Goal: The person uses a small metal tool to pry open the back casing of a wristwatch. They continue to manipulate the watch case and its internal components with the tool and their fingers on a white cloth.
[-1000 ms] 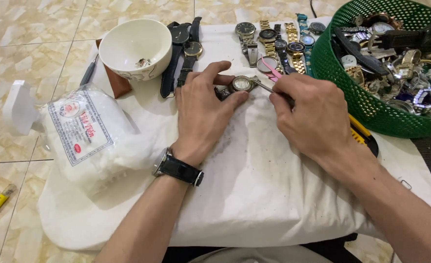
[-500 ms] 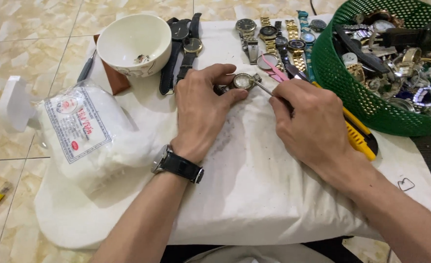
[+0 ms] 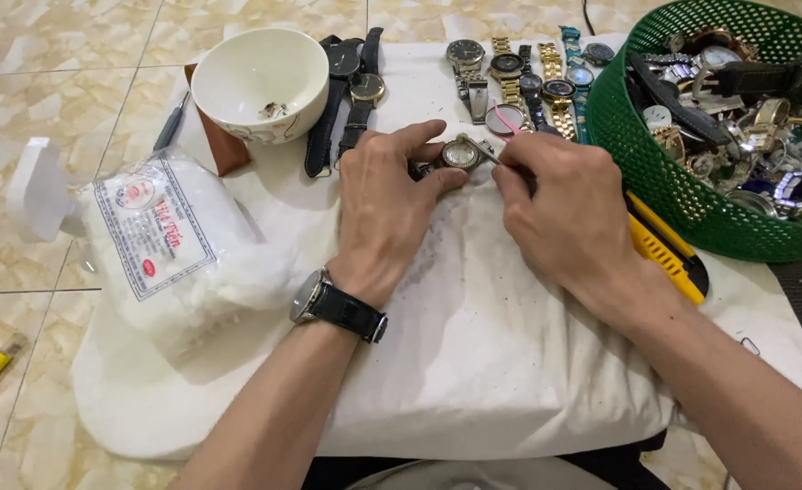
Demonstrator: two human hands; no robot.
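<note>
Watch (image 3: 461, 154): face up on the white cloth (image 3: 474, 363), gripped by left hand (image 3: 385, 210).
Tool (image 3: 496, 158): thin, pinched in right hand (image 3: 566, 218), tip on watch, slanting up-left.
Green basket (image 3: 637, 172): heaped watches.
White bowl (image 3: 260, 82): small parts.

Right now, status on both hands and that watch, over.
Left hand pinning the watch on the white cloth. Right hand holding a thin tool, tip at the watch's edge. Green basket and yellow knife beside the right hand, not blocking.

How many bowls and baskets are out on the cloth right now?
2: a white bowl at the cloth's far left, and a green basket full of watches at the far right, partly cut off by the frame.
</note>
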